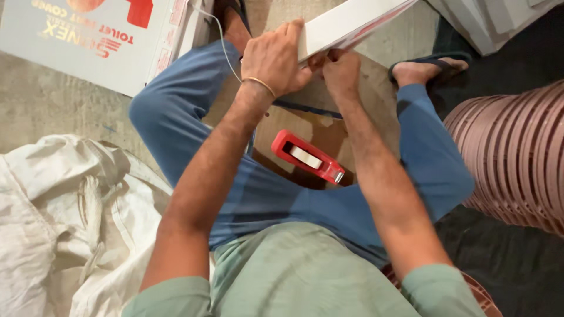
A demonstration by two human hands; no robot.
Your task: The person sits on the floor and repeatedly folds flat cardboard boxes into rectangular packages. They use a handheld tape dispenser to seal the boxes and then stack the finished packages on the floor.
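A flat white cardboard box (pixel 346 22) slants up to the right at the top of the head view. My left hand (pixel 273 58), with a thin gold bangle on its wrist, grips the box's near end, fingers over the top edge. My right hand (pixel 342 71) is closed under the same end, fingertips pinching its lower edge. Below the hands, between my knees in blue trousers, a red tape dispenser (pixel 307 157) with a white roll lies on a brown cardboard piece (pixel 305 126).
A large printed white carton (pixel 88 41) lies at top left. Crumpled white woven sacks (pixel 64 217) fill the lower left. A stack of pinkish-brown ribbed plastic pieces (pixel 517 152) stands at right. My sandalled feet (pixel 426 67) rest on the concrete floor.
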